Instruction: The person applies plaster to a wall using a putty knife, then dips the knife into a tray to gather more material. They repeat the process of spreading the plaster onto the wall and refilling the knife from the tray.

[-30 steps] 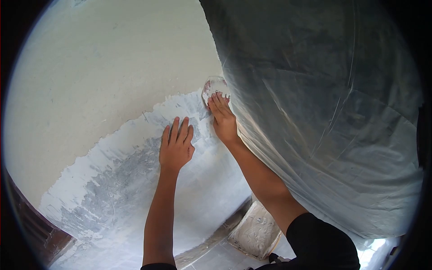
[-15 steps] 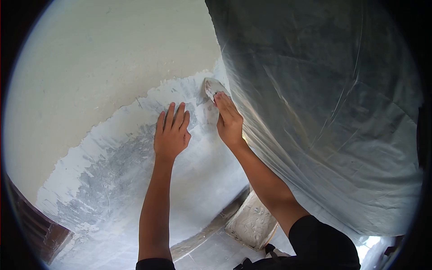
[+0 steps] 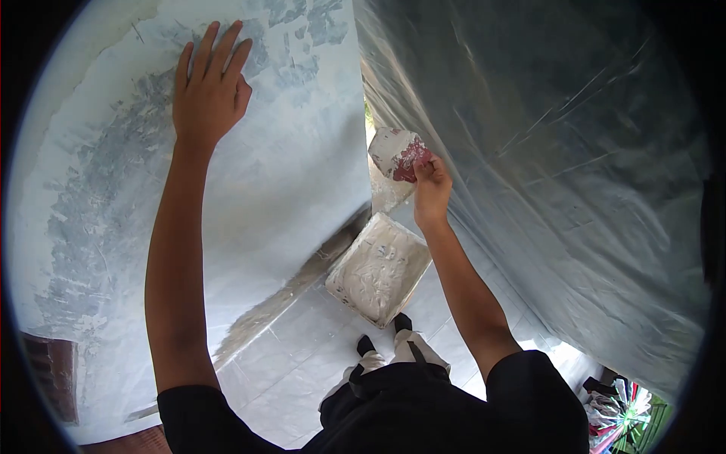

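My left hand (image 3: 208,102) lies against the wall (image 3: 280,181) with its fingers stretched out, on a stretch of patchy white and grey putty. In my right hand (image 3: 432,195) is a putty scraper (image 3: 395,153), pinched at its reddish edge. White putty coats much of the scraper's face. It is held off the wall, above and beyond a rectangular tray (image 3: 354,307) on the floor. Thick, wet-looking off-white putty (image 3: 378,268) spreads over the inside of the tray.
Translucent plastic sheeting (image 3: 552,197) hangs along the right side, close to my right arm. My feet (image 3: 366,346) stand on the tiled floor (image 3: 280,371) just behind the tray. Colourful items (image 3: 620,412) lie at the lower right.
My view has tipped down toward the floor. The scraper has come away from the wall's upper edge and moved down toward the tray. My left hand still rests on the wall.
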### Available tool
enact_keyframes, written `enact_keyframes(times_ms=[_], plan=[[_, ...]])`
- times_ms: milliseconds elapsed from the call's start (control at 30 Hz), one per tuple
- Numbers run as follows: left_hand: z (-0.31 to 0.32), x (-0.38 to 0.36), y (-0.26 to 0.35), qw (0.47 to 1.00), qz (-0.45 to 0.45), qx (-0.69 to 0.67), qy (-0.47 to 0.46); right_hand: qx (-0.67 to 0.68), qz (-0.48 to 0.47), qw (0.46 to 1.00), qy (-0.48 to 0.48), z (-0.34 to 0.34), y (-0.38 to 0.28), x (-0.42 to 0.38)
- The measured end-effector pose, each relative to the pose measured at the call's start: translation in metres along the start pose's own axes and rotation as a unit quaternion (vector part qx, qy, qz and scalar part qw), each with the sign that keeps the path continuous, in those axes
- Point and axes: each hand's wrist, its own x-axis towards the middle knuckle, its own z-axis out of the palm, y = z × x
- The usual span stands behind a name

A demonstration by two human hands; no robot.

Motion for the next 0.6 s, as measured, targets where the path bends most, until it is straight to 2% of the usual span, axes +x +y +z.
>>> enact_keyframes(times_ms=[133, 200, 267, 333, 367, 433, 467, 533, 567, 600], plan=[[0.004, -0.035, 0.05, 0.998, 0.004, -0.054, -0.025, -0.122, 0.028, 0.992, -0.018, -0.067, 0.051, -0.022], [0.006, -0.067, 0.087, 0.984, -0.003, -0.168, -0.062, -0.151, 0.083, 0.985, -0.03, -0.096, 0.066, -0.035], [0.005, -0.106, 0.133, 0.95, -0.039, -0.281, -0.129, -0.174, 0.14, 0.974, -0.042, -0.125, 0.081, -0.057], [-0.001, -0.15, 0.181, 0.91, -0.081, -0.36, -0.19, -0.326, 0.13, 0.933, -0.074, -0.151, 0.093, -0.071], [-0.004, -0.171, 0.204, 0.892, -0.096, -0.389, -0.211, -0.334, 0.14, 0.929, -0.077, -0.167, 0.101, -0.078], [-0.016, -0.215, 0.248, 0.844, -0.14, -0.436, -0.279, -0.419, 0.174, 0.879, -0.144, -0.197, 0.12, -0.091], [-0.023, -0.233, 0.269, 0.813, -0.16, -0.454, -0.327, -0.422, 0.183, 0.876, -0.147, -0.208, 0.128, -0.099], [-0.042, -0.266, 0.307, 0.768, -0.186, -0.474, -0.388, -0.254, 0.361, 0.894, -0.077, -0.229, 0.141, -0.115], [-0.051, -0.281, 0.326, 0.751, -0.206, -0.499, -0.381, -0.259, 0.369, 0.889, -0.079, -0.241, 0.15, -0.124], [-0.061, -0.296, 0.343, 0.721, -0.21, -0.504, -0.426, -0.224, 0.404, 0.886, -0.036, -0.253, 0.159, -0.132]])
